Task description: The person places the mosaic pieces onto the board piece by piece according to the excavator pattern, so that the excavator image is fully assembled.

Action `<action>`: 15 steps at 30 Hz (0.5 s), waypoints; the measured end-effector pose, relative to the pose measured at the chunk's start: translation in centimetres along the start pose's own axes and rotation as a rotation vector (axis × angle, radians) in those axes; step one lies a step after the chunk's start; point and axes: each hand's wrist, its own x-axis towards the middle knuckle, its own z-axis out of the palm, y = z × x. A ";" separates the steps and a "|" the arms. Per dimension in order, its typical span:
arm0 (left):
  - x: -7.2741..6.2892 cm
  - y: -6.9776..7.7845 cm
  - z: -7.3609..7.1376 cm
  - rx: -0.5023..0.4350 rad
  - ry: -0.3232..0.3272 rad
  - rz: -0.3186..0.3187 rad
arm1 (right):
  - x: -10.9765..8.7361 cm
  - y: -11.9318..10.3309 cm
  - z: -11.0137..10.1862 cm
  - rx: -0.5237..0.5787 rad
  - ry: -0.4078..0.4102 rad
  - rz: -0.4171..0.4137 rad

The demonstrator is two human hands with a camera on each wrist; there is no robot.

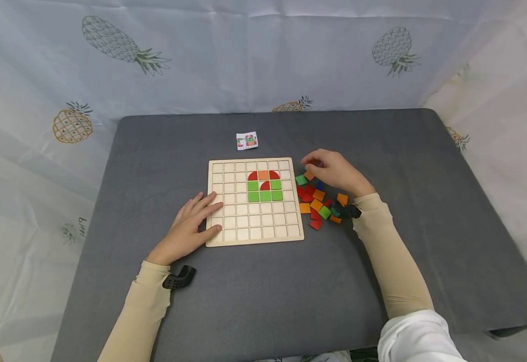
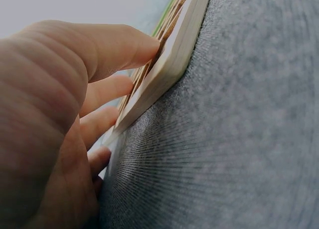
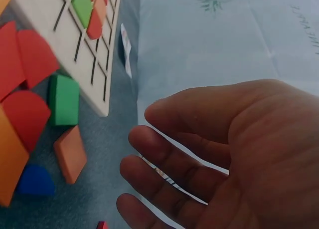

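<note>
A wooden grid board [image 1: 243, 221] lies on the grey table. Red, orange and green tiles [image 1: 265, 195] form a block of three rows in its upper right part. My left hand [image 1: 188, 231] rests on the board's left edge with fingers spread; in the left wrist view the thumb [image 2: 134, 47] lies on the rim. My right hand [image 1: 336, 171] hovers beside the board's upper right corner, above the loose tiles. In the right wrist view its fingers [image 3: 149, 144] are loosely bent with nothing between them. An orange tile [image 3: 71, 154] and a green tile [image 3: 65, 100] lie near it.
Several loose red, orange, green and blue tiles [image 1: 318, 195] are heaped right of the board. A small printed card [image 1: 247, 141] with a coloured pattern lies behind the board. A pineapple-print curtain [image 1: 263, 60] hangs along the table's back edge.
</note>
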 end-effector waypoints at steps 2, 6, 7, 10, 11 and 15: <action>0.0 0.0 0.0 0.002 0.003 0.000 | 0.0 0.4 0.0 -0.020 0.003 -0.009; 0.0 -0.1 0.1 0.003 0.009 0.006 | -0.1 1.1 0.1 -0.041 0.009 -0.018; 0.0 -0.1 0.1 0.003 0.012 0.009 | -0.1 1.3 0.1 -0.046 0.010 -0.018; 0.0 -0.1 0.2 0.002 0.019 0.016 | -0.1 1.8 0.1 -0.063 0.014 -0.020; 0.0 -0.1 0.3 0.002 0.019 0.016 | -0.1 1.9 0.2 -0.069 0.015 -0.021; 0.0 -0.1 0.3 -0.001 0.016 0.012 | -0.1 2.2 0.2 -0.083 0.018 -0.020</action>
